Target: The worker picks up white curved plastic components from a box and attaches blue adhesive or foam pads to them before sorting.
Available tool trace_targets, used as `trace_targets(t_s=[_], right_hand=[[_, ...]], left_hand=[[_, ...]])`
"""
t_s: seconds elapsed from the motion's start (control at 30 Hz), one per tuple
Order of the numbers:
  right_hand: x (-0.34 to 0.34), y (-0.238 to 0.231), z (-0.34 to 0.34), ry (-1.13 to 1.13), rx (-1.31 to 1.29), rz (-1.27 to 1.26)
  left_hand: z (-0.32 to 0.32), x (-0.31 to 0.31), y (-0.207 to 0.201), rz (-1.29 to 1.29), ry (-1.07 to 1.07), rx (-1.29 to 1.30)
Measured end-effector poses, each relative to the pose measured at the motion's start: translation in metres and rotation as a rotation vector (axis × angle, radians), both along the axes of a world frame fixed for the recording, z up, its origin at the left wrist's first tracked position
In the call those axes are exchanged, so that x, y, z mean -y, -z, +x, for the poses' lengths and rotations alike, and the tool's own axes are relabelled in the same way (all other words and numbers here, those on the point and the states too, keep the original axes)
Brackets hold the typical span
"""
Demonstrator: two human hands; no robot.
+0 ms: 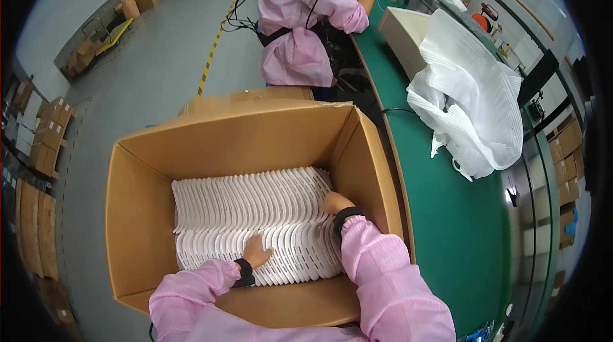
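Both my hands reach into a large open cardboard box (242,131). Inside stand white curved plastic pieces (223,201) with slots, packed tightly on edge in two rows, one behind the other. My left hand (257,252) rests on the near row, fingers apart and touching the tops of the pieces. At the right end of the far row, my right hand (336,203) has its fingers curled at the edge of a white slotted plastic piece (321,182). Its fingertips are partly hidden. Black bands circle both my wrists, over pink sleeves.
A green-topped workbench (453,233) runs along the box's right side. Crumpled white packing foam (472,99) lies there beside a pale box (405,32). Ahead, a person in a pink smock (300,23) works at the bench. Cartons (51,131) and a yellow cart (113,37) stand left.
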State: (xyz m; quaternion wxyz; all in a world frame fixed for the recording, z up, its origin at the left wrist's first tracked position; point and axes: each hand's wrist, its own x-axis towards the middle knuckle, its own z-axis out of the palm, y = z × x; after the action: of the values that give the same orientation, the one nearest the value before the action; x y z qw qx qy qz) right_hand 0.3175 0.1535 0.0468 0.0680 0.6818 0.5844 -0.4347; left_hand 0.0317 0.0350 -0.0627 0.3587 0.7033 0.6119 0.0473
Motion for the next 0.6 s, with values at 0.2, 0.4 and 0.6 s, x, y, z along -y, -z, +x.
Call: trace_targets(t_s=[0.2,0.4,0.6], right_hand=[[0.027,0.192,0.057,0.031,-0.086,-0.16],[0.03,0.099,0.015,0.469,-0.007,-0.045],[0.024,0.063,0.025,0.149,0.078,-0.062]], left_hand=[[0.053,-0.009,-0.013,0.08,-0.089,-0.106],[0.064,-0.017,-0.036,0.051,-0.232,-0.231],[0.07,-0.028,-0.04,0.064,-0.188,-0.211]])
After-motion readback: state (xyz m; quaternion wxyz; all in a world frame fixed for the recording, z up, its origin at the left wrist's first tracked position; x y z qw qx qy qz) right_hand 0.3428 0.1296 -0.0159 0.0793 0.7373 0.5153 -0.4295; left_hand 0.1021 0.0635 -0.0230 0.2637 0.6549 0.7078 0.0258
